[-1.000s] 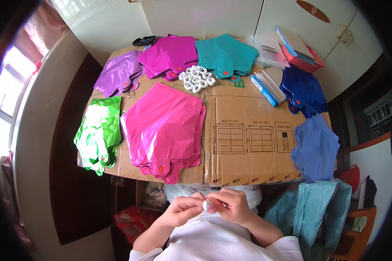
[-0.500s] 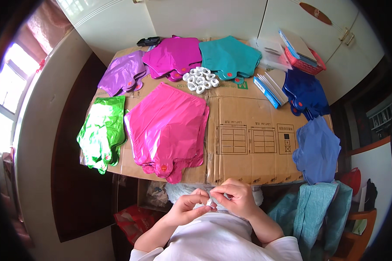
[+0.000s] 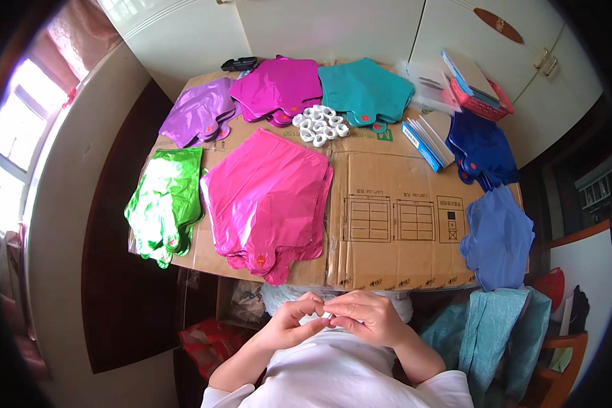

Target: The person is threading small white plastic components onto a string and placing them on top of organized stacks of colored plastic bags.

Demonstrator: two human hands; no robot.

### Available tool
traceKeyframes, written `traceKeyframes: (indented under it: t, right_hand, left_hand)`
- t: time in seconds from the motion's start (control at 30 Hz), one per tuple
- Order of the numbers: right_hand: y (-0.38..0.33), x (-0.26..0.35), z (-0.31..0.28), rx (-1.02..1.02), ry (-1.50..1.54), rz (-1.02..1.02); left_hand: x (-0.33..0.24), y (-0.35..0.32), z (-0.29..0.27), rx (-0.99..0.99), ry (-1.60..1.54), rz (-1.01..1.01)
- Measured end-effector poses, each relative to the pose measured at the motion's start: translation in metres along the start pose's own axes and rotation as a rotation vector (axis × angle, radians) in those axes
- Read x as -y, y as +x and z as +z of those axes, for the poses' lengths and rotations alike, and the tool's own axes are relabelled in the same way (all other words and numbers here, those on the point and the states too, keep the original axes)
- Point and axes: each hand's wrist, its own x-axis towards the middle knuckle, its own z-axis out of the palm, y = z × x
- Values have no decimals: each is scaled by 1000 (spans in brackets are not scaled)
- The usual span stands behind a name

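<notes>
Cardboard [image 3: 394, 166] covers the whole tabletop, with white cabinets [image 3: 319, 30] behind it. So the thing being handled is a small white piece [image 3: 328, 315], held below the near edge of the table, just in front of the person's white shirt [image 3: 333, 367]. Left hand [image 3: 297, 321] and right hand [image 3: 370, 319] both have it pinched at the fingertips, fingers bunched close together. On the table, a glossy hot-pink stack [image 3: 265, 204] hogs the left-of-centre spot, out to the near edge, with a crinkly green stack [image 3: 164, 194] just beside it. Behind the pink there's a cluster of white rings [image 3: 317, 126], and right of those a blue box [image 3: 421, 146] with white sticks lying by it. Fingers cover most of the white piece, so I can't make out its full shape. Both forearms run down into the sleeves, and the shirt's cut off by the lower edge.
</notes>
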Motion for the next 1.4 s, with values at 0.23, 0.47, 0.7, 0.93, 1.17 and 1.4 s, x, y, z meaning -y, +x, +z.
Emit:
traceKeyframes:
  t: [0.23, 0.47, 0.7, 0.93, 1.17, 1.4]
  right_hand:
    - [-4, -2, -7, 182, 291, 232]
    - [-7, -9, 0, 255, 257, 335]
    - [-14, -3, 10, 225, 274, 336]
    - [-2, -1, 5, 183, 121, 222]
    - [47, 8, -13, 187, -120, 106]
    - [190, -67, -14, -205, -336, -118]
  left_hand:
    - [-1, -2, -5, 168, -30, -115]
    - [7, -7, -2, 130, -67, -206]
    - [-8, -7, -2, 129, -192, -286]
    - [-21, -7, -4, 35, 269, -38]
    - [-12, -2, -12, -612, 287, 262]
    - [-23, -26, -35, -725, 109, 479]
